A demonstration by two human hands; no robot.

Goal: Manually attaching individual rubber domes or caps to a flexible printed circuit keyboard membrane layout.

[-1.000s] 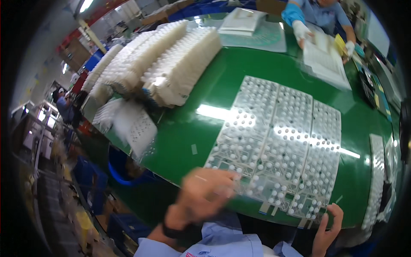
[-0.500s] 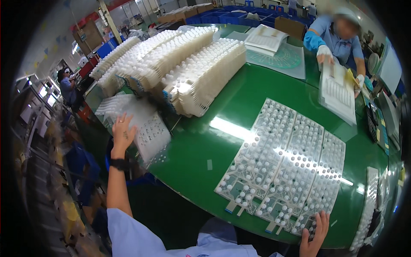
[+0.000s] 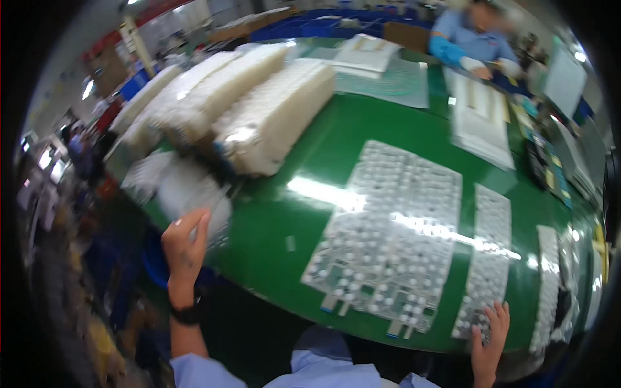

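My right hand (image 3: pixel 490 339) lies on the near end of a narrow translucent panel dotted with white domes (image 3: pixel 490 249), fingers and thumb apart. A gap of green table separates that panel from a wider spread of similar dotted circuit panels (image 3: pixel 388 226), whose near edge has short connector tails. My left hand (image 3: pixel 184 242), with a dark wristband below it, is curled closed beside a loose pile of clear dotted sheets (image 3: pixel 187 187) at the table's left edge. Motion blur and the hand's own pose hide whatever its fingers may hold.
Tall stacks of white dotted sheets (image 3: pixel 278 116) stand at the back left of the green table (image 3: pixel 265 239). Another white dotted strip (image 3: pixel 546 284) lies at the right edge. Across the table, a person in blue (image 3: pixel 469 45) works near stacked white sheets (image 3: pixel 482 123).
The narrow panel has slid right, away from the wider spread, with my right hand on it. My left hand has curled closed and drawn nearer from over the sheet pile. The view has shifted.
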